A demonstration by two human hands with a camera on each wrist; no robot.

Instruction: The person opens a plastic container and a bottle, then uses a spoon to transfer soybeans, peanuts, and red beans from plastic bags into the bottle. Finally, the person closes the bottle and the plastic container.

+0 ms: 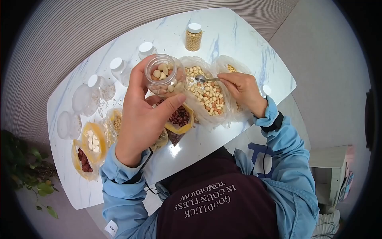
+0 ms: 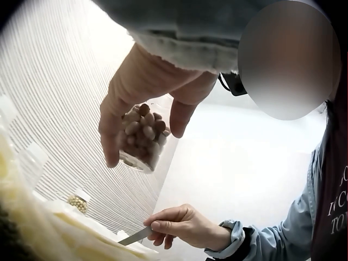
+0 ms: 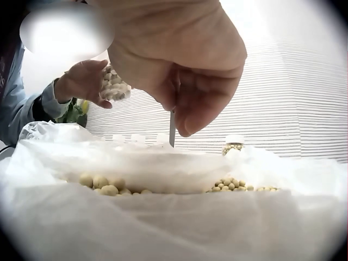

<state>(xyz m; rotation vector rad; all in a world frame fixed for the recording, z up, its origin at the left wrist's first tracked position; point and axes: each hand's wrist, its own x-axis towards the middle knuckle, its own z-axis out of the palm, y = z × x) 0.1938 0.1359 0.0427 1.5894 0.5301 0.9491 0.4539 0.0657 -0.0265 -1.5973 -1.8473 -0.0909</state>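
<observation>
My left hand [image 1: 145, 115] grips an open clear jar [image 1: 166, 79] partly filled with pale and reddish nuts, holding it tilted above the table; the left wrist view shows the jar [image 2: 142, 138] between thumb and fingers. My right hand [image 1: 243, 91] pinches the handle of a metal spoon [image 1: 201, 79]. The spoon's bowl is over an open plastic bag [image 1: 224, 119] of peanuts [image 1: 209, 97], just right of the jar. In the right wrist view the right hand [image 3: 185, 70] holds the handle upright, and its lower end is hidden behind the bag [image 3: 152, 217].
A lidded jar of yellow beans [image 1: 193, 40] stands at the back. Several white-lidded clear jars [image 1: 119, 71] are on the left. Nearer are bags of dark red beans [image 1: 179, 117], white pieces [image 1: 93, 141] and red dates [image 1: 84, 161]. Another bag [image 1: 230, 63] holds yellow beans on the right.
</observation>
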